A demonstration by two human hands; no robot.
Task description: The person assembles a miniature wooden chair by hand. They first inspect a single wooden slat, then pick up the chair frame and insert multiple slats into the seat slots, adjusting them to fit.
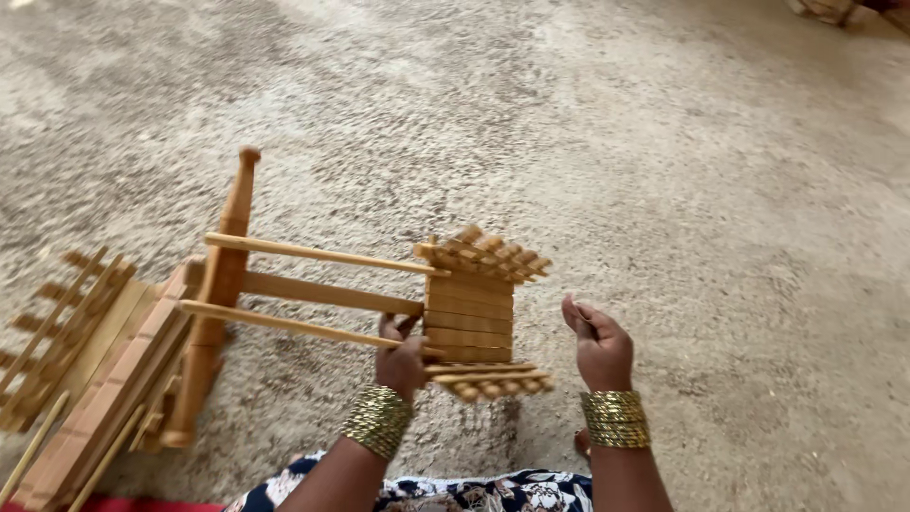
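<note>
My left hand (402,358) grips the near end of a wooden slatted frame (469,313), a flat panel of stacked slats with rows of short pegs along its top and bottom edges. Long rods (313,253) run from this panel leftward to an upright wooden post (223,284). My right hand (599,343) hovers just right of the panel, fingers loosely curled, holding nothing. Both wrists wear stacks of gold bangles.
More slatted wooden panels and rods (90,370) lie piled at the lower left on the speckled grey floor (664,171). A patterned dark garment (455,493) covers my lap at the bottom edge.
</note>
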